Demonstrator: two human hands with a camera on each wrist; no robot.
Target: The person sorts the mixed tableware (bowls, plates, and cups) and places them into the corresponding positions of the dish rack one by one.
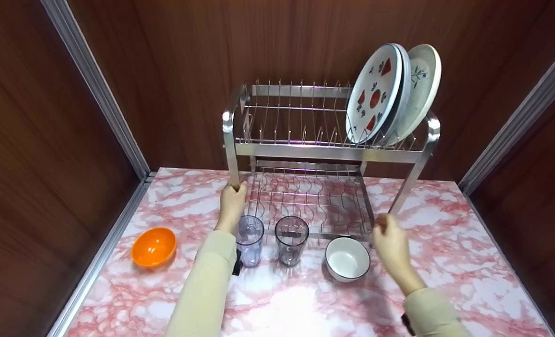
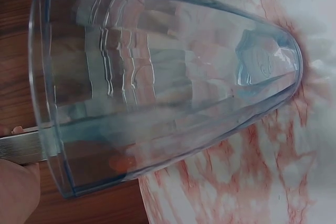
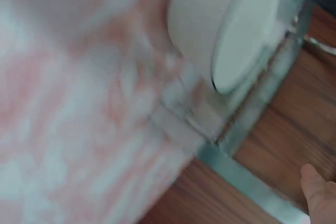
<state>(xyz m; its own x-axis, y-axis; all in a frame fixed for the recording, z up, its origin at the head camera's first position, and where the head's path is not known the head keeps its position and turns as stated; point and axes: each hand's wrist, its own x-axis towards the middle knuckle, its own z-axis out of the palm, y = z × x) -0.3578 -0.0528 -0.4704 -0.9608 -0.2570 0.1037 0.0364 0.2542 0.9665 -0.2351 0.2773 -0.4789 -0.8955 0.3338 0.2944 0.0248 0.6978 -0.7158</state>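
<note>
A two-tier metal dish rack (image 1: 305, 150) stands at the back of the table. My left hand (image 1: 233, 202) grips its left front leg. At the right front leg is my right hand (image 1: 391, 241), blurred, with its fingers curled round the leg; the right wrist view shows a thumb beside that metal leg (image 3: 252, 182). Several plates (image 1: 376, 96) stand on edge at the right of the upper tier. In front of the rack are a bluish clear glass (image 2: 173, 77), near my left wrist, a grey glass (image 1: 291, 238), and a white bowl (image 3: 205, 19) with a dark rim.
An orange bowl (image 1: 154, 246) sits on the left of the pink marbled table (image 1: 427, 281). Brown wood-grain panels (image 1: 174, 56) rise behind and at both sides, with metal rails (image 1: 104, 89) at the corners.
</note>
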